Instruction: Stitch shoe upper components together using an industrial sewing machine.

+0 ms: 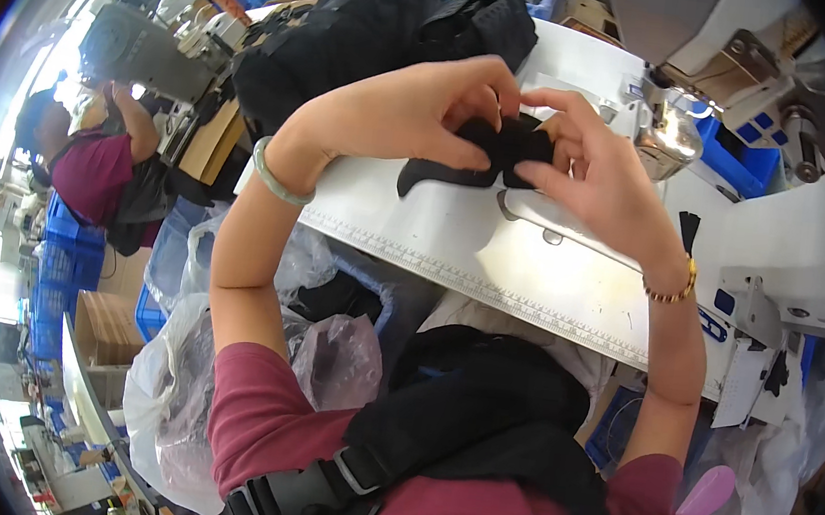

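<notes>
Between both hands is a small piece of black fabric [441, 177], pinched and bunched above the white sewing table [416, 223]. My left hand [438, 109] grips its left part with thumb and curled fingers, and a loose end droops toward the table. On the other side, my right hand [588, 165] pinches the right part with thumb and fingertips. The two hands nearly touch at the fingertips. Exactly how the cloth is folded between them cannot be made out. A heap of black fabric pieces [354, 45] lies on the table just beyond my left hand.
At the right stands a sewing machine [743, 81], close to my right hand. A ruler strip [450, 279] runs along the table's near edge. Plastic bags [186, 405] and a blue crate [387, 305] sit below at the left. Farther left, another person [101, 159] sits by a machine.
</notes>
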A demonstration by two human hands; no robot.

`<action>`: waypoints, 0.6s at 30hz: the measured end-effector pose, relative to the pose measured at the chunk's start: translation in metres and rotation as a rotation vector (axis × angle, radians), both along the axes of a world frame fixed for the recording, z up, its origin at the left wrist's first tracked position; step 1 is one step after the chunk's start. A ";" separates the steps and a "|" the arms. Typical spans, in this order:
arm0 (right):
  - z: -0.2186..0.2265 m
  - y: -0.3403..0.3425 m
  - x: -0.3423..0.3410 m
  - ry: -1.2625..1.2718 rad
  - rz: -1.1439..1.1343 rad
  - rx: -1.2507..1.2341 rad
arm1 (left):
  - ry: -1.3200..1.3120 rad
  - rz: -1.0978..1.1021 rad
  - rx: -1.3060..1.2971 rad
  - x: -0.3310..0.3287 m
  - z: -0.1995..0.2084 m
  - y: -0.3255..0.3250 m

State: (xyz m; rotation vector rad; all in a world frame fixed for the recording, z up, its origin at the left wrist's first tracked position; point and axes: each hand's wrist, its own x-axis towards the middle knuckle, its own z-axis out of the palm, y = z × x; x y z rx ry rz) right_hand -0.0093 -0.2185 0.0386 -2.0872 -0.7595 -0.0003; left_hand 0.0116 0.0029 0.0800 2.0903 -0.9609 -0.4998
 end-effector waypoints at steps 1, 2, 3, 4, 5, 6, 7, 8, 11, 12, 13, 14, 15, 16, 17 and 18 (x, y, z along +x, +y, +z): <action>-0.007 0.002 0.009 0.087 0.060 0.088 | -0.016 0.085 -0.068 -0.002 -0.006 0.005; -0.011 0.006 0.014 0.176 0.122 0.174 | -0.032 0.173 -0.138 -0.005 -0.009 0.008; -0.012 0.008 0.017 0.175 0.159 0.207 | -0.072 0.185 -0.156 -0.009 -0.011 0.010; -0.011 0.007 0.018 0.171 0.164 0.199 | -0.076 0.190 -0.164 -0.010 -0.011 0.010; -0.001 0.010 0.013 0.171 0.127 0.167 | -0.056 0.234 -0.181 -0.013 -0.013 0.013; 0.006 0.013 0.009 0.170 0.088 0.136 | -0.036 0.276 -0.197 -0.015 -0.015 0.014; 0.008 0.018 0.006 0.104 0.057 0.199 | -0.032 0.280 -0.204 -0.015 -0.017 0.015; 0.007 0.020 0.005 0.105 0.060 0.192 | -0.026 0.301 -0.251 -0.015 -0.018 0.015; -0.010 0.025 -0.002 -0.637 0.052 0.176 | 0.001 0.359 -0.367 -0.015 -0.026 0.017; -0.015 0.023 -0.009 -0.642 0.061 0.168 | 0.018 0.392 -0.432 -0.013 -0.030 0.018; -0.021 0.021 -0.018 -0.823 0.076 0.050 | 0.013 0.396 -0.442 -0.013 -0.033 0.018; -0.025 0.019 -0.023 -1.000 0.088 -0.069 | 0.061 0.384 -0.523 -0.015 -0.037 0.016; -0.030 0.018 -0.023 -1.003 0.093 -0.075 | 0.110 0.372 -0.603 -0.016 -0.040 0.015; -0.034 0.017 -0.022 -1.075 0.099 -0.079 | 0.108 0.372 -0.609 -0.015 -0.044 0.013; -0.036 0.017 -0.022 -1.145 0.101 -0.082 | 0.149 0.379 -0.656 -0.014 -0.047 0.011; -0.036 0.016 -0.021 -1.146 0.101 -0.086 | 0.190 0.385 -0.702 -0.013 -0.049 0.009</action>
